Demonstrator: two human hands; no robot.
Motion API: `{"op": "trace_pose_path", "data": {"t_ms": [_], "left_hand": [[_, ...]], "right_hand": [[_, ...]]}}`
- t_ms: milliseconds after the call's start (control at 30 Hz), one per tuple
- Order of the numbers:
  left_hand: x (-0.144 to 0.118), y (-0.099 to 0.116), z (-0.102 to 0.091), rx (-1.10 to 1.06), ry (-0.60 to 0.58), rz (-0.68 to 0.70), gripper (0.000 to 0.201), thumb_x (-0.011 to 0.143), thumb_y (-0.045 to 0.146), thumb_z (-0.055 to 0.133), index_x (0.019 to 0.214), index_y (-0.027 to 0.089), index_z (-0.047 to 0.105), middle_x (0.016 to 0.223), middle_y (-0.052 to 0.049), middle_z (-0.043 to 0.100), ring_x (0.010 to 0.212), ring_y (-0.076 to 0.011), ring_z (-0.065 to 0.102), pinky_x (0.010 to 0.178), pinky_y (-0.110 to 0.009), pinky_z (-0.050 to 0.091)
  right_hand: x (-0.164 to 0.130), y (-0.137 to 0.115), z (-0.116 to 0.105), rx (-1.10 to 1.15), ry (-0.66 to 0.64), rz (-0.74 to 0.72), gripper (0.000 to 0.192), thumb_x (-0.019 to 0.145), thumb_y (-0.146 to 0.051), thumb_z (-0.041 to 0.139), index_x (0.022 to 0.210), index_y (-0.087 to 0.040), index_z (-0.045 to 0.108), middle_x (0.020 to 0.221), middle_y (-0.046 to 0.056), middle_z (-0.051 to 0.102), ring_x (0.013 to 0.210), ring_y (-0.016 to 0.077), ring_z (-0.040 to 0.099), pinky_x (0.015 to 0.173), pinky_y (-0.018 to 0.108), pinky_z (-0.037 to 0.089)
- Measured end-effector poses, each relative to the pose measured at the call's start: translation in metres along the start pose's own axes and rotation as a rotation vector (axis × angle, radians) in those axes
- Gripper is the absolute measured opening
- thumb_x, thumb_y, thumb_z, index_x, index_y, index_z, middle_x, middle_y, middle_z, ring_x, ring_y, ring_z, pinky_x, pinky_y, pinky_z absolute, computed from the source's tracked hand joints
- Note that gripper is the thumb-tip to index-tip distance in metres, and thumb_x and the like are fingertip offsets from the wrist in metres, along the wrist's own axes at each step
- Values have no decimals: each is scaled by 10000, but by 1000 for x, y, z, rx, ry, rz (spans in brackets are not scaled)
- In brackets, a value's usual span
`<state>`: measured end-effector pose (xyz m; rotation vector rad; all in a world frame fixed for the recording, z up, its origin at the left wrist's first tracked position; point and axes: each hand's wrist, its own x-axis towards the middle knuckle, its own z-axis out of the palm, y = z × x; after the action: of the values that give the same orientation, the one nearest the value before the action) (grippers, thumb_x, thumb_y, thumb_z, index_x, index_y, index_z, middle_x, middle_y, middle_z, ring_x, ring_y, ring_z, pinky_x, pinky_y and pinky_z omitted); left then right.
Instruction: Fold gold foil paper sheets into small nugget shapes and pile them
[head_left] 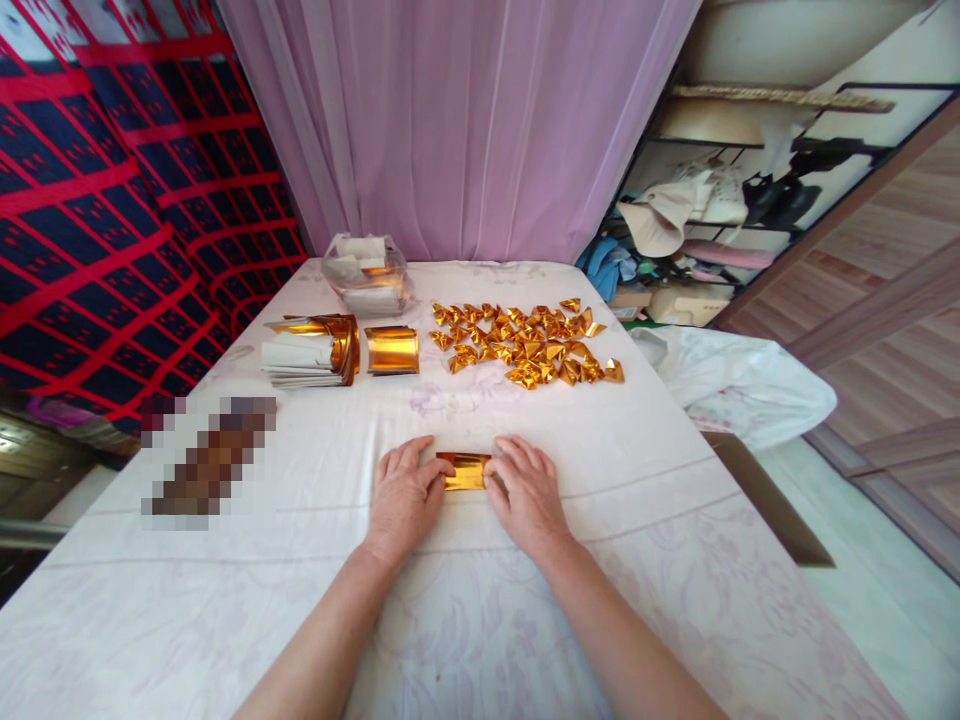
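A small folded sheet of gold foil paper (465, 470) lies flat on the white cloth (480, 620) in front of me. My left hand (403, 495) presses its left end with the fingertips. My right hand (527, 492) presses its right end the same way. Both palms face down and rest on the cloth. Farther back lies a heap of several folded gold pieces (525, 343). To the left of the heap sit a curled gold sheet (391, 350) and a stack of gold-and-white sheets (311, 351).
A clear plastic bag of white papers (367, 272) stands at the back by the pink curtain (457, 120). A blurred object (206, 462) lies at the left. White bedding (739, 385) hangs off the right edge beside a cluttered rack (705, 220).
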<state>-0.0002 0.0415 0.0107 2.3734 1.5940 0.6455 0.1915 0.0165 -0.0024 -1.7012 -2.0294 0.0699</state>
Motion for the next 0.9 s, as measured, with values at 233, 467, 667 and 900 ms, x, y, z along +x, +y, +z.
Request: {"op": "trace_pose_path", "data": {"t_ms": [233, 467, 667, 900], "left_hand": [[-1, 8, -1, 59, 27, 0, 187, 822, 176, 573, 906, 281, 703, 1261, -69, 592, 1165, -277, 525, 1004, -494, 392], [0, 10, -1, 30, 4, -18, 88, 844, 303, 615, 891, 276, 685, 1298, -77, 577, 1211, -293, 503, 1029, -526, 360], [-1, 9, 2, 22, 6, -31, 72, 830, 275, 627, 885, 275, 673, 1298, -75, 578, 1225, -294, 493, 1034, -536, 349], [-1, 10, 2, 12, -6, -49, 80, 826, 265, 631, 887, 271, 683, 1314, -70, 571, 1241, -293, 483, 1050, -532, 333]], "right_hand": [[1, -6, -4, -16, -9, -2, 49, 866, -238, 581, 869, -258, 625, 1276, 49, 605, 1249, 263, 468, 1030, 465, 311], [2, -8, -4, -24, -12, 4, 25, 853, -231, 599, 868, -251, 604, 1278, 61, 600, 1247, 264, 470, 1024, 469, 310], [2, -12, -3, -36, -19, 28, 5, 855, -239, 592, 853, -244, 592, 1276, 58, 596, 1240, 268, 478, 1015, 472, 310], [5, -20, -2, -44, -23, 86, 148, 810, -350, 667, 835, -228, 586, 1274, 95, 585, 1257, 301, 453, 1023, 495, 289]]}}
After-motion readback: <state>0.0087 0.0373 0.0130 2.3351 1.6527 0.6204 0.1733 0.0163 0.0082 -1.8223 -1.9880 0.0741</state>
